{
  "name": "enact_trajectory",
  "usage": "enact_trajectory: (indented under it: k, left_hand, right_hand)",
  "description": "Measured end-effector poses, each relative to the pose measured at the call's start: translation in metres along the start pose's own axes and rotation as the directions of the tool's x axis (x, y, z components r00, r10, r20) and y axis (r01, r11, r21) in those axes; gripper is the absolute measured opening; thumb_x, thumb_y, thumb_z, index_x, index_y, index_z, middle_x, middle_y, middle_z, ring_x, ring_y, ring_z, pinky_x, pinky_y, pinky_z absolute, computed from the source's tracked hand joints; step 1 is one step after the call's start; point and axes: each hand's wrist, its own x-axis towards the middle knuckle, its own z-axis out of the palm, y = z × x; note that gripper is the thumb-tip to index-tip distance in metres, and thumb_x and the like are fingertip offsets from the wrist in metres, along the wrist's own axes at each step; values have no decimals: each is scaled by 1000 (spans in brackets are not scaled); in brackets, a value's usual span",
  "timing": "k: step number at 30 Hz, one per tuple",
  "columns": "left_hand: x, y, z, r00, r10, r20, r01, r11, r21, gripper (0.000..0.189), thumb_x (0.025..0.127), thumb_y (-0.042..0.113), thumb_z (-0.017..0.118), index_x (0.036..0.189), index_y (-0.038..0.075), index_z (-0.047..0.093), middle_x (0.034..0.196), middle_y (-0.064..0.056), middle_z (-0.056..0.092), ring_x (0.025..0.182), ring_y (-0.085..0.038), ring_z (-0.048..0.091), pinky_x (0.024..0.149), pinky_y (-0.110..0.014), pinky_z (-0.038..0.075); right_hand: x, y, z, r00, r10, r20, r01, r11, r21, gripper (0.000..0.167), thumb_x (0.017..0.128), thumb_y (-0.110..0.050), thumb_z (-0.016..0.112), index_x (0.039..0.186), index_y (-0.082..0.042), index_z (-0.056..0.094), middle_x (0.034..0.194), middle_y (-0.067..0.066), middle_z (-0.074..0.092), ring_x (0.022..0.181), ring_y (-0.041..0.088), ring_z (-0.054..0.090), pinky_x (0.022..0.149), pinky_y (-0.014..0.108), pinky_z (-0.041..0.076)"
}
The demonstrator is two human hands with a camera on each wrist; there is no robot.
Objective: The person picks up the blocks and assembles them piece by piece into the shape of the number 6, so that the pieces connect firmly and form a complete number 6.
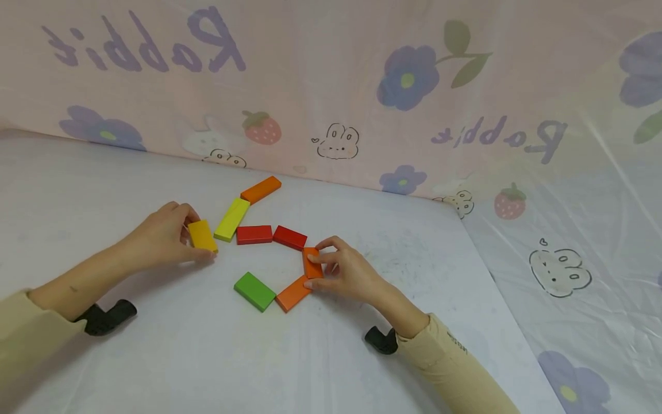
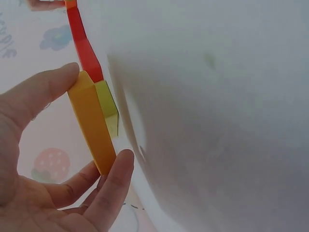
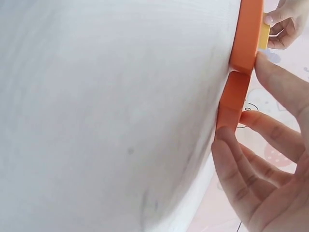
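Observation:
My left hand point(image 1: 162, 237) pinches a golden-yellow block point(image 1: 202, 236) between thumb and fingers, left of the lime-yellow block point(image 1: 232, 219). In the left wrist view the golden-yellow block point(image 2: 91, 123) is gripped at its two ends and seems slightly above the table. Over on the right, my right hand point(image 1: 354, 275) holds an orange block point(image 1: 312, 269), fingers at its far end and thumb near its close end. That close end meets a second orange block point(image 1: 292, 295), which the thumb also seems to touch. The right wrist view shows both orange blocks point(image 3: 234, 92) lying end to end on the table.
A curved row continues through two red blocks point(image 1: 254, 234) to the lime-yellow one and a farther orange block point(image 1: 261, 189). A green block point(image 1: 254, 291) lies at the row's near end. Behind the white table point(image 1: 207, 356) hangs a printed curtain point(image 1: 310, 69).

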Motion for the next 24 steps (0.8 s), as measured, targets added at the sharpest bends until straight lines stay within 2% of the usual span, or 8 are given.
enact_trajectory:
  k: [10,16,24]
  left_hand:
    - [-5,8,7,999,29,38,-29,1000,2,67,68,42,83,105,-5,53,87,-12,48,75,-21,46,61,-29,38]
    - [-7,12,12,998,37,54,-37,999,-5,68,67,43,84,106,-5,54,88,-11,50,78,-22,47,62,-29,40]
    - [-8,20,16,996,57,67,-56,998,-18,65,67,39,84,107,-5,57,86,-9,50,78,-20,47,62,-28,41]
  right_hand:
    - [0,0,0,1000,8,11,-8,1000,6,52,78,-30,79,123,-8,66,128,3,51,82,14,56,74,22,49]
    - [0,1,0,1000,2,11,-2,1000,2,51,79,-30,79,122,-7,66,128,4,52,81,14,56,73,22,48]
    - [0,0,-1,1000,4,10,-4,1000,8,52,79,-30,79,123,-8,66,128,5,51,82,15,56,73,22,49]
